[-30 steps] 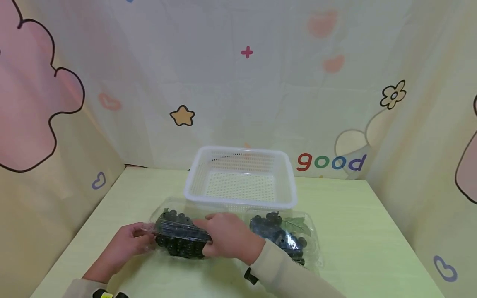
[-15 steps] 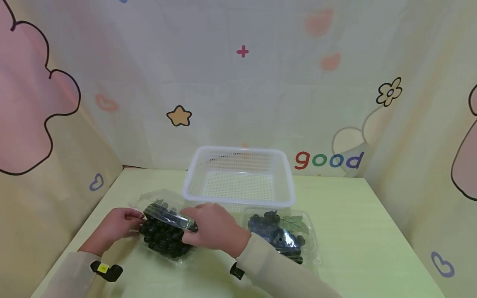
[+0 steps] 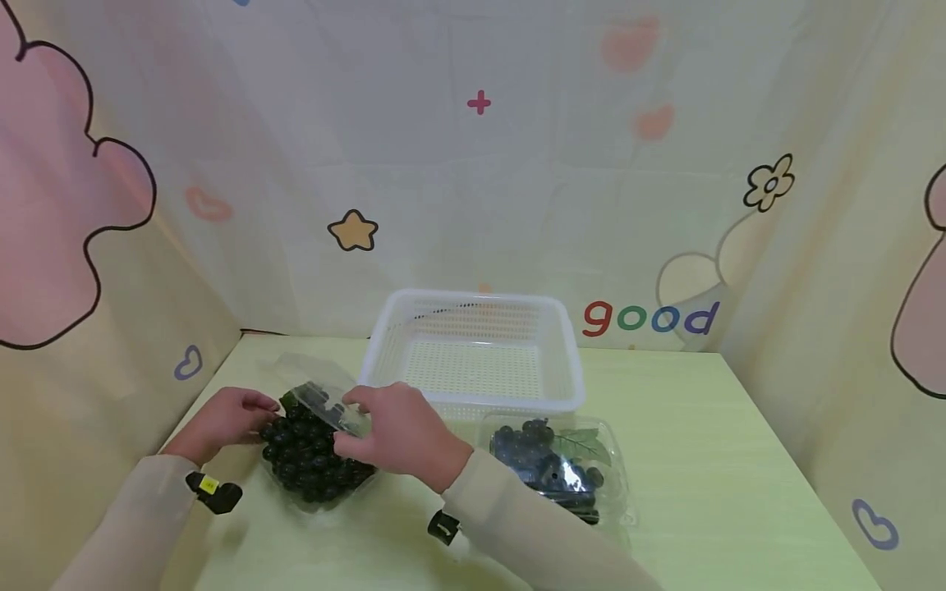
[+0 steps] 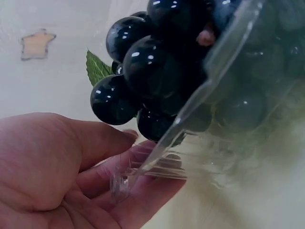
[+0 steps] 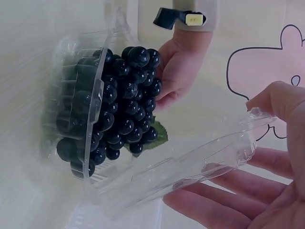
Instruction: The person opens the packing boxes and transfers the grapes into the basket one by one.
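Currently the clear lid (image 5: 190,155) is gripped between the thumb and fingertips of the right hand (image 3: 402,435), angled up off the clamshell base (image 5: 96,100). The base corner is touched by the loosely bent fingers of the left hand (image 3: 222,423); whether it is actually pinched can't be told. Black grapes (image 3: 314,460) are heaped above the base rim, a green leaf (image 5: 156,136) at their edge, all on the left of the table (image 3: 702,460), in front of the white basket (image 3: 569,353). A second clamshell (image 3: 617,472) is parked right, lid on. Risk: if the fingertip hold slips on slick plastic, the lid could be sprung back onto the grapes; if it is pulled hard against a light left hold, the base could be dragged or tipped. Hinge hard to trace through clear plastic; left fingertips partly hidden in the head view; right hand cropped in its wrist view.
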A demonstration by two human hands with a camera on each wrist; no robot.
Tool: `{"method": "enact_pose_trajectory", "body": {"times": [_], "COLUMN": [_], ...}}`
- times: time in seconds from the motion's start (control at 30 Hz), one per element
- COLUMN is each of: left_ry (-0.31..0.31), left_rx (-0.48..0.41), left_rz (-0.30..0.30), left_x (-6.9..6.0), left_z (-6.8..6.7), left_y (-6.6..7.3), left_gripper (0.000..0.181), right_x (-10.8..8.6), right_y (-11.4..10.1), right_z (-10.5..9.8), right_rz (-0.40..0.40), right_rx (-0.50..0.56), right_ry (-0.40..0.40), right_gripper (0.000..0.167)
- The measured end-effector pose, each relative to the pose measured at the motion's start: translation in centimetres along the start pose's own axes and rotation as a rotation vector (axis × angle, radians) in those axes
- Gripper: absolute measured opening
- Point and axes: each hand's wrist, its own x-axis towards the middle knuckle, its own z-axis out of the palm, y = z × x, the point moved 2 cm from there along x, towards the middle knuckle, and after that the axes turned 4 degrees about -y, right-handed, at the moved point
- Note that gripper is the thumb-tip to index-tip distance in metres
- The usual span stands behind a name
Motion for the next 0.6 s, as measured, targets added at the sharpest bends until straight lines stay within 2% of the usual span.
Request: {"method": "enact_pose_trajectory", "body": {"times": [0.2, 0.33, 0.4, 0.5, 0.6], "left_ry": [-0.006, 0.018, 0.035, 0.057, 0.095], "left_rx": [-0.002, -0.002, -0.034, -0.092, -0.159], "left_rz": [0.003, -0.005, -0.02, -0.043, -0.078], "left_x": [1.3, 1.8, 2.0, 1.8, 0.9], "left_z": [-0.9, -1.2, -1.2, -0.9, -0.5], "left_y": [-0.4, -0.6, -0.7, -1.1, -1.7], "left_gripper": [0.034, 0.037, 0.042, 0.053, 0.066], "right_x": [1.3, 1.9, 2.1, 2.5, 3.0], "right_y": [-0.2, -0.2, -0.2, -0.3, -0.6], "right_z": [-0.2, -0.3, -0.2, -0.1, 0.0], "right_rz": [0.097, 0.162, 0.188, 0.206, 0.212], "right_rx": [0.088, 0.163, 0.19, 0.161, 0.096], "right_ry": [-0.022, -0.014, -0.008, -0.009, -0.004], "right_gripper": [0.043, 0.044, 0.046, 0.051, 0.055]}}
